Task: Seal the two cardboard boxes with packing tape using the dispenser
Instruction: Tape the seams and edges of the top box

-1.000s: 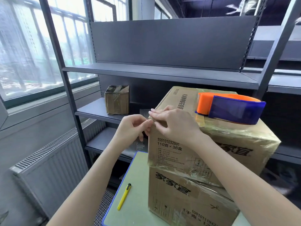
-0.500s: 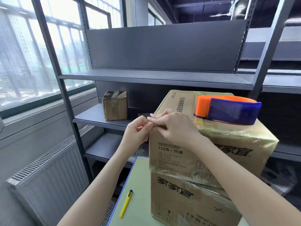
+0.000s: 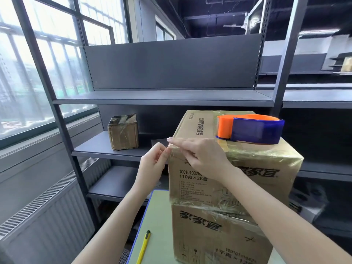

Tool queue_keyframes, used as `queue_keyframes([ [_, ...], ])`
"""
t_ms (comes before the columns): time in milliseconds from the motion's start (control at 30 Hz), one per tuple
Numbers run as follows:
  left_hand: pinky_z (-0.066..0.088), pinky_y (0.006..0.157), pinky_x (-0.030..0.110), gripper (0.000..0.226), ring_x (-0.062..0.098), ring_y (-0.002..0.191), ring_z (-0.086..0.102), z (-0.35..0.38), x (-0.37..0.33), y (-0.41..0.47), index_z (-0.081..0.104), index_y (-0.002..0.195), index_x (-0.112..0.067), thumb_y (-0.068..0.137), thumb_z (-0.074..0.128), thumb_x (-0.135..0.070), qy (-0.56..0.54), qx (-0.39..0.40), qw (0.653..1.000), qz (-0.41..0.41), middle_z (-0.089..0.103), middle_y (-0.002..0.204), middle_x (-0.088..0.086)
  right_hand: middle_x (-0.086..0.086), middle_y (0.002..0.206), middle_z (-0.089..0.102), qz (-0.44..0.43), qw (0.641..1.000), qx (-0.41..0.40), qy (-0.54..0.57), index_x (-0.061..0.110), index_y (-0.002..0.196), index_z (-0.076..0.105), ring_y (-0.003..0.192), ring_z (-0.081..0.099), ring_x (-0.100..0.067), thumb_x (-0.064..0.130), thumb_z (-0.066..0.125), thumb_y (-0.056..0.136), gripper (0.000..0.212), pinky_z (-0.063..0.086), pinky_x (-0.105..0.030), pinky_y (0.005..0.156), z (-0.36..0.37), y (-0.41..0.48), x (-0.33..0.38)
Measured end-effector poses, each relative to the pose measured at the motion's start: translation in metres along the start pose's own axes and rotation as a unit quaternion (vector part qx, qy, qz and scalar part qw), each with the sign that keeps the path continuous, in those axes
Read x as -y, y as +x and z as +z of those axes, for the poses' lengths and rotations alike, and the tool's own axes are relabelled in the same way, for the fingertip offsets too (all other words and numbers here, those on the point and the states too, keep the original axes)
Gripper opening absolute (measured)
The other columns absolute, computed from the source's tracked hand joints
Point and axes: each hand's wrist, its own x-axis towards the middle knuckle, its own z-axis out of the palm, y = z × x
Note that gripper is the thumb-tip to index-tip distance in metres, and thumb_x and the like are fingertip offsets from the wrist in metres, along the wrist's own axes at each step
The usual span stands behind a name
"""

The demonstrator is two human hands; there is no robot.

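Two cardboard boxes are stacked on a pale green table [image 3: 160,221]: the upper box [image 3: 257,172] rests on the lower box [image 3: 215,239], and both carry clear tape. An orange and blue tape dispenser [image 3: 249,130] lies on the upper box's top, with no hand on it. My right hand [image 3: 200,153] lies flat on the near left top corner of the upper box, fingers pressing a strip of clear tape. My left hand [image 3: 154,161] pinches the end of that tape at the box's left edge.
A yellow utility knife [image 3: 144,246] lies on the table near its left edge. Dark metal shelving [image 3: 163,96] stands behind, with a small taped cardboard box [image 3: 123,132] on a middle shelf. A radiator [image 3: 49,206] and windows are to the left.
Both hands stay at the upper box's left top corner; the right hand's fingers have slid slightly along the edge. The view has tilted up a little.
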Motion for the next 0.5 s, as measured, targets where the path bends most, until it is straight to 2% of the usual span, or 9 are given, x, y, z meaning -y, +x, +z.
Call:
queue_keyframes([
  [67, 0.033, 0.051, 0.018, 0.037, 0.008, 0.053, 0.036, 0.001, -0.001, -0.002, 0.049, 0.073, -0.009, 0.089, 0.052, -0.042, 0.027, -0.028, 0.999, -0.006, 0.046, 0.055, -0.011, 0.01, 0.122, 0.063, 0.024, 0.998, -0.011, 0.053, 0.023, 0.123, 0.061, 0.105, 0.062, -0.008, 0.017, 0.05, 0.089, 0.036, 0.054, -0.031, 0.082, -0.004, -0.005, 0.0],
  [133, 0.037, 0.053, 0.015, 0.041, 0.007, 0.056, 0.042, 0.005, -0.002, -0.005, 0.051, 0.076, -0.01, 0.083, 0.05, -0.05, 0.021, -0.052, 0.998, -0.029, 0.052, 0.062, -0.007, 0.004, 0.12, 0.065, 0.03, 0.998, -0.037, 0.042, 0.016, 0.119, 0.064, 0.115, 0.056, -0.014, 0.016, 0.049, 0.088, 0.035, 0.045, -0.033, 0.097, -0.01, -0.011, -0.001],
  [233, 0.042, 0.063, 0.016, 0.036, 0.008, 0.073, 0.055, 0.015, 0.002, -0.013, 0.052, 0.086, -0.014, 0.083, 0.049, -0.05, -0.035, -0.054, 0.992, -0.105, 0.061, 0.081, -0.001, 0.001, 0.107, 0.071, 0.018, 0.983, -0.147, -0.112, 0.012, 0.109, 0.07, 0.105, 0.058, -0.023, 0.02, 0.047, 0.085, 0.034, 0.04, -0.036, 0.095, -0.033, -0.02, -0.013],
  [300, 0.042, 0.067, 0.019, 0.037, 0.012, 0.084, 0.057, 0.025, 0.008, -0.02, 0.051, 0.093, -0.018, 0.082, 0.051, -0.054, -0.084, -0.062, 0.982, -0.16, 0.061, 0.097, 0.006, -0.002, 0.103, 0.072, 0.074, 0.963, -0.189, -0.179, 0.009, 0.105, 0.071, 0.1, 0.059, -0.027, 0.019, 0.048, 0.084, 0.033, 0.041, -0.041, 0.092, -0.054, -0.025, -0.025],
  [333, 0.042, 0.068, 0.019, 0.045, 0.013, 0.088, 0.056, 0.03, 0.012, -0.023, 0.051, 0.096, -0.018, 0.078, 0.052, -0.06, -0.099, -0.07, 0.976, -0.183, 0.059, 0.104, 0.008, -0.004, 0.102, 0.071, 0.116, 0.952, -0.19, -0.208, 0.008, 0.105, 0.07, 0.1, 0.059, -0.03, 0.02, 0.049, 0.083, 0.033, 0.041, -0.043, 0.091, -0.063, -0.028, -0.032],
  [400, 0.039, 0.068, 0.017, 0.061, 0.008, 0.091, 0.055, 0.041, 0.016, -0.035, 0.052, 0.103, -0.015, 0.076, 0.049, -0.07, -0.102, -0.065, 0.965, -0.231, 0.057, 0.11, 0.008, -0.009, 0.108, 0.069, 0.201, 0.935, -0.136, -0.258, 0.005, 0.11, 0.065, 0.104, 0.056, -0.034, 0.027, 0.049, 0.083, 0.039, 0.038, -0.045, 0.095, -0.077, -0.032, -0.045],
  [500, 0.036, 0.066, 0.012, 0.069, -0.005, 0.086, 0.048, 0.049, 0.015, -0.053, 0.055, 0.104, -0.008, 0.081, 0.035, -0.07, -0.098, -0.061, 0.948, -0.295, 0.058, 0.103, 0.002, -0.011, 0.115, 0.062, 0.303, 0.906, 0.01, -0.295, 0.006, 0.123, 0.052, 0.111, 0.051, -0.032, 0.047, 0.047, 0.088, 0.054, 0.029, -0.044, 0.103, -0.09, -0.034, -0.061],
])
